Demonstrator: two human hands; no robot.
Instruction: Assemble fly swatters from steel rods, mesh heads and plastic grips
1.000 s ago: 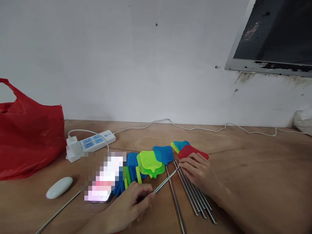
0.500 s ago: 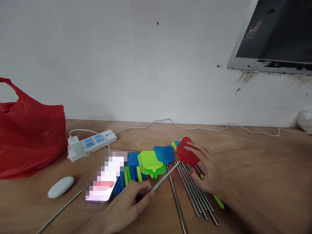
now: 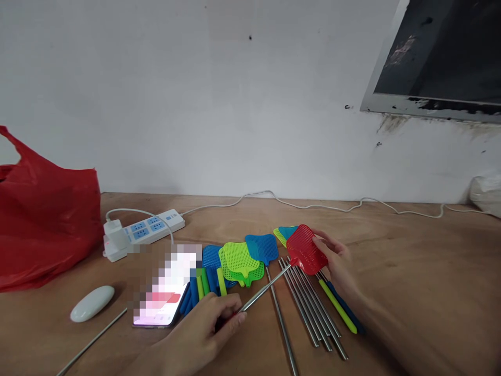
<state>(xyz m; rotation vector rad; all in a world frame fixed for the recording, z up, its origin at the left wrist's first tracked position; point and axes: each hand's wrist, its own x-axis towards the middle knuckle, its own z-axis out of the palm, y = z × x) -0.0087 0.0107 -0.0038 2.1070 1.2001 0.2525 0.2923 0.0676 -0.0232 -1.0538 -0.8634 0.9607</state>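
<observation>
The left hand (image 3: 213, 326) is keeping its grip fully closed, fingers curling round a steel rod (image 3: 261, 290) that is slanting up and to the right above the desk (image 3: 422, 271). The right hand (image 3: 338, 261) is holding a red swatter head (image 3: 306, 249) in a narrow grip, thumb and fingers pinching its right edge. The head is tilting with its narrow neck pointing down and left, and the rod's far end is meeting that neck; how deep it is sitting inside, I cannot tell.

A second ago the red head was lying with the right fingers over it at the rod's tip; half a second ago those fingers were spreading across it. Now they are gripping its edge, and more of its mesh is showing. A lime handle (image 3: 338, 307) and a dark blue handle (image 3: 348, 310), hidden a second ago, are now showing beside the right wrist. Loose steel rods (image 3: 307, 305) are lying just left of them, unmoved.
</observation>
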